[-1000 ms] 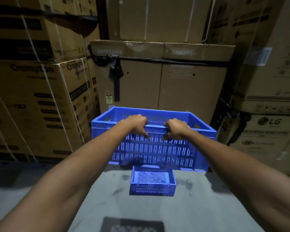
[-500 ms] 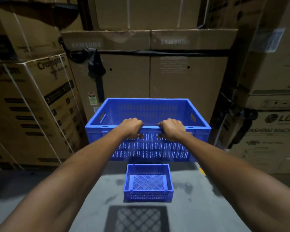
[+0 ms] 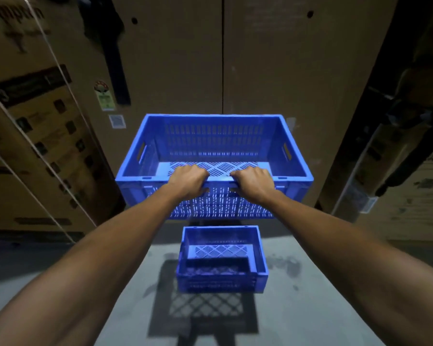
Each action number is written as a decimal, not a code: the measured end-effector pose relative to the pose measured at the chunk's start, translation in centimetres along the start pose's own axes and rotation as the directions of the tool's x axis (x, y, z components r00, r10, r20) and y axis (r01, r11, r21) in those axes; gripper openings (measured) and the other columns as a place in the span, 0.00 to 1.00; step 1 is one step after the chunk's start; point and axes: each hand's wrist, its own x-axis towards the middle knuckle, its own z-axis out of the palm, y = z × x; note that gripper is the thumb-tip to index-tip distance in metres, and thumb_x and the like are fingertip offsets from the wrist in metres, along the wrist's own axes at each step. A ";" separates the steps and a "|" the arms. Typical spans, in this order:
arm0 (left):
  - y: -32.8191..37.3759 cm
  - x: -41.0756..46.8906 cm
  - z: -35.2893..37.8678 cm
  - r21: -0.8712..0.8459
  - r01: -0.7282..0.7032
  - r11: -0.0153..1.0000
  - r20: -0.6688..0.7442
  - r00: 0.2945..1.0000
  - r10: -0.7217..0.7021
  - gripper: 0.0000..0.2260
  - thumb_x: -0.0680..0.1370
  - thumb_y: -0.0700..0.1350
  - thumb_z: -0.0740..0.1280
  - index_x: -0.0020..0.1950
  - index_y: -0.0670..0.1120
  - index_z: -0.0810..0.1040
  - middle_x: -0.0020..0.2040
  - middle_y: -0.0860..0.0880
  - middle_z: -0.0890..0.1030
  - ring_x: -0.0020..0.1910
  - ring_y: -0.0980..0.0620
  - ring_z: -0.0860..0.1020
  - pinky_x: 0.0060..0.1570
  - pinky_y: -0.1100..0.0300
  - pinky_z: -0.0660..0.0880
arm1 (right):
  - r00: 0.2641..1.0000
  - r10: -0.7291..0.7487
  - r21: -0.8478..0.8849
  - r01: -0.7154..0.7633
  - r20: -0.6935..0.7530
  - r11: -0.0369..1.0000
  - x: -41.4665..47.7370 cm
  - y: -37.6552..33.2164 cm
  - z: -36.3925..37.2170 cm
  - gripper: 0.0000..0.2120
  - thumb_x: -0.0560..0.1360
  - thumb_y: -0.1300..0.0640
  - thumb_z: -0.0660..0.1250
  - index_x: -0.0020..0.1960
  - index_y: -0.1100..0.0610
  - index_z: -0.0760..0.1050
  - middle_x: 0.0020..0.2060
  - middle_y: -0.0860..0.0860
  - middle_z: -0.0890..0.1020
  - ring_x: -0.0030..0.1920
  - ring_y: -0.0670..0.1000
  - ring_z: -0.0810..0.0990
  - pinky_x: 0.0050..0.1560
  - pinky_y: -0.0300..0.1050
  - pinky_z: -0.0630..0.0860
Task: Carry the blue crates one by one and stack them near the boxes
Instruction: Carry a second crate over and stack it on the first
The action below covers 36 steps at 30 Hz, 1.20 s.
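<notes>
Closer to the cardboard boxes (image 3: 273,71) than half a second ago, you hold the blue crate (image 3: 214,143) in the air above the floor crate (image 3: 221,258). Your left hand (image 3: 188,182) and right hand (image 3: 254,182) have fingers clenched over its near rim, side by side.

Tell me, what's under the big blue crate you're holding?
Below the held crate sits a blue crate on the grey floor, apparently empty. The floor strip behind it is hidden by the held crate.
</notes>
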 end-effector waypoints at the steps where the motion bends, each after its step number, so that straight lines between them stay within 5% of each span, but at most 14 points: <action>1: -0.1 0.6 3.1 -0.003 0.000 1.000 -0.001 1.000 0.000 0.12 0.75 0.56 0.69 0.49 0.48 0.77 0.52 0.42 0.81 0.52 0.39 0.79 0.48 0.49 0.75 | 1.000 -0.006 -0.007 0.006 0.001 1.000 0.2 0.1 3.0 0.14 0.73 0.42 0.70 0.50 0.51 0.76 0.46 0.53 0.83 0.49 0.60 0.81 0.42 0.49 0.69; 12: 1.1 1.2 34.8 -0.018 0.006 1.000 0.050 0.999 -0.005 0.15 0.74 0.58 0.70 0.49 0.47 0.78 0.53 0.42 0.80 0.54 0.39 0.79 0.48 0.50 0.74 | 0.998 -0.001 0.026 -0.001 0.060 1.000 -2.6 -2.9 34.5 0.15 0.73 0.41 0.70 0.49 0.51 0.75 0.47 0.53 0.83 0.50 0.59 0.81 0.45 0.49 0.72; 19: 0.5 0.4 48.3 -0.001 0.032 0.999 0.109 0.993 -0.032 0.15 0.74 0.58 0.70 0.52 0.48 0.78 0.53 0.44 0.81 0.54 0.41 0.79 0.50 0.50 0.75 | 0.995 0.012 0.062 -0.019 0.102 0.998 -3.6 -5.9 47.5 0.11 0.75 0.45 0.68 0.52 0.51 0.76 0.47 0.54 0.83 0.50 0.59 0.81 0.44 0.48 0.71; 26: -5.0 -1.6 56.3 -0.019 0.094 0.995 0.151 0.984 -0.090 0.19 0.75 0.61 0.67 0.61 0.52 0.76 0.60 0.46 0.80 0.61 0.43 0.77 0.53 0.52 0.72 | 0.992 -0.044 0.127 0.029 0.118 0.992 -1.5 -11.6 53.3 0.09 0.76 0.54 0.66 0.55 0.49 0.77 0.50 0.54 0.83 0.52 0.59 0.81 0.45 0.48 0.71; 32: -10.6 -3.2 57.4 0.026 0.099 0.995 0.200 0.975 -0.102 0.17 0.74 0.63 0.67 0.55 0.52 0.77 0.55 0.50 0.82 0.57 0.46 0.78 0.49 0.55 0.73 | 0.987 -0.112 0.170 0.091 0.115 0.981 1.4 -16.0 53.7 0.14 0.76 0.56 0.64 0.61 0.49 0.78 0.55 0.55 0.82 0.57 0.59 0.80 0.53 0.50 0.74; 36: -13.1 -4.0 57.8 0.050 0.125 0.991 0.227 0.965 -0.134 0.17 0.74 0.65 0.66 0.54 0.54 0.77 0.51 0.53 0.81 0.53 0.49 0.79 0.44 0.57 0.72 | 0.988 -0.131 0.163 0.117 0.082 0.980 2.4 -18.6 54.2 0.14 0.77 0.58 0.62 0.60 0.50 0.78 0.53 0.54 0.82 0.55 0.59 0.80 0.48 0.49 0.73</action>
